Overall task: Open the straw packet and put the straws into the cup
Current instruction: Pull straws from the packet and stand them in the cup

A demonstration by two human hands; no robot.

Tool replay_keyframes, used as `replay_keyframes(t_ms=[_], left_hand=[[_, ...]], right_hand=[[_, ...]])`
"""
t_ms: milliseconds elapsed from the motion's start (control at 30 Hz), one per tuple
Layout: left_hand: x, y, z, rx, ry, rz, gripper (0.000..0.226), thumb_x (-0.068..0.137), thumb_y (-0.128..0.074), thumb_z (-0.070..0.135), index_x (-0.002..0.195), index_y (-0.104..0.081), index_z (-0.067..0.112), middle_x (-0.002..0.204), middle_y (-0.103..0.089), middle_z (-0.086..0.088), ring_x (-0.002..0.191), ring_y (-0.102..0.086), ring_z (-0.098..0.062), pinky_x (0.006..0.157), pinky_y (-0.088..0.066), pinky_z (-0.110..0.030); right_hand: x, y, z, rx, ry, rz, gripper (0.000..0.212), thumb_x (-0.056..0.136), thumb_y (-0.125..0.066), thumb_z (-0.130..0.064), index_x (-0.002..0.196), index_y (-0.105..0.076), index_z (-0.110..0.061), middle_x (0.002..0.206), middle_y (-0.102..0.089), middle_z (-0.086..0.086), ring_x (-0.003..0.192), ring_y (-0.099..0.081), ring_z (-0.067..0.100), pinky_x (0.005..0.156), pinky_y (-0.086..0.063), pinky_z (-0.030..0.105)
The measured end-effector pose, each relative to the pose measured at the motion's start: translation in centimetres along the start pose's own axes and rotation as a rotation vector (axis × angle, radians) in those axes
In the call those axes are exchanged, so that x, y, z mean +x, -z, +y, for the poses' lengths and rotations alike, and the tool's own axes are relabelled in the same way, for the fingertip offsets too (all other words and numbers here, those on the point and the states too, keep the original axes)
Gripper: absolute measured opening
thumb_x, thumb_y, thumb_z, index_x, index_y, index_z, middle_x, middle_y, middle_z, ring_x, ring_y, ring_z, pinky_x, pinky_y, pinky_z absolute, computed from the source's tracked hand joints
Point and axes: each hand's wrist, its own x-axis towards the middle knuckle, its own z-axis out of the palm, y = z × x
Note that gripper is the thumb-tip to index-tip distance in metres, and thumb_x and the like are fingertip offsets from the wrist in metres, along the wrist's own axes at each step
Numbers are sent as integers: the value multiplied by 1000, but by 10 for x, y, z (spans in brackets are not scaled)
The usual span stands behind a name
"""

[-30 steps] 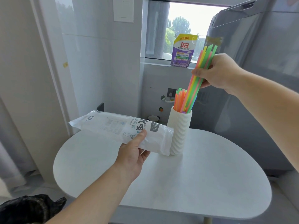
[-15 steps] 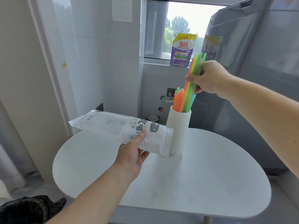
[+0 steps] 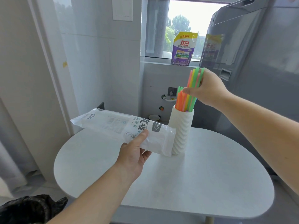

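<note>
A white ribbed cup (image 3: 182,131) stands upright on the white oval table (image 3: 202,178), with several coloured straws (image 3: 183,102) sticking out of it. My right hand (image 3: 208,89) grips a bunch of green, yellow and orange straws (image 3: 195,77) whose lower ends are inside the cup. My left hand (image 3: 134,154) holds the white straw packet (image 3: 123,128) near its open right end, thumb on top. The packet lies almost level above the table, its open end touching or just in front of the cup.
A grey appliance (image 3: 258,70) rises close behind the table at the right. A purple and yellow detergent pouch (image 3: 183,49) stands on the window sill. A white wall and door frame are at the left. A black bag (image 3: 29,209) lies at the bottom left.
My right hand has come down with the bunch of straws, pushing them deeper into the cup. My left hand and the packet have stayed in place.
</note>
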Motion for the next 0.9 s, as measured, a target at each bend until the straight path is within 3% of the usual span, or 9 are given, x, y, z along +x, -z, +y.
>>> replay_keyframes(t_ms=[100,167,233,367,533,700,900], left_hand=[[-1,-1,0,0,-1,-7,29,87,-79,11,115,-74,18,100,-83,-1,80,-80,-14,57,-60,-25],[-1,-1,-1,5,-1,-10,29,87,-79,10,114,-74,18,99,-83,-1,79,-80,-14,56,-60,-25],[-1,-1,-1,9,-1,-7,30,87,-79,11,116,-74,18,100,-83,-1,79,-80,-14,56,-60,-25],[-2,-1,0,15,-1,-7,32,87,-79,11,118,-73,17,104,-83,-2,81,-80,-15,57,-60,-25],[-3,1,1,20,-8,-12,32,87,-79,11,117,-74,18,105,-83,-3,83,-80,-15,58,-60,-25],[-4,2,1,37,-10,-10,35,85,-80,12,119,-74,18,108,-82,-4,85,-80,-16,59,-61,-27],[-7,4,1,67,7,-39,36,85,-79,13,120,-74,18,111,-82,-6,89,-80,-17,62,-62,-28]], right_hand=[[0,0,-1,76,59,34,105,72,-89,-35,152,-22,-31,113,-60,-3,93,-61,18,74,-54,32],[1,0,-1,34,137,58,113,75,-88,-32,155,-9,-38,135,-56,0,109,-61,22,87,-56,42],[1,1,-4,-53,219,39,99,85,-79,-28,157,-11,-35,153,-45,2,126,-56,27,98,-51,48],[-7,-8,-2,-253,331,-69,54,104,-45,-26,156,-31,-18,162,-35,4,145,-39,29,112,-37,46],[-21,-24,12,-299,220,-228,57,106,-37,-44,155,-34,-17,165,-29,3,148,-30,32,115,-35,50],[-8,-19,2,-227,223,-166,62,103,-38,-54,156,-30,-23,167,-22,1,151,-24,31,114,-34,53],[-7,-36,7,-419,257,-215,60,105,-31,-51,151,-38,-14,156,-45,7,139,-43,34,107,-41,50]])
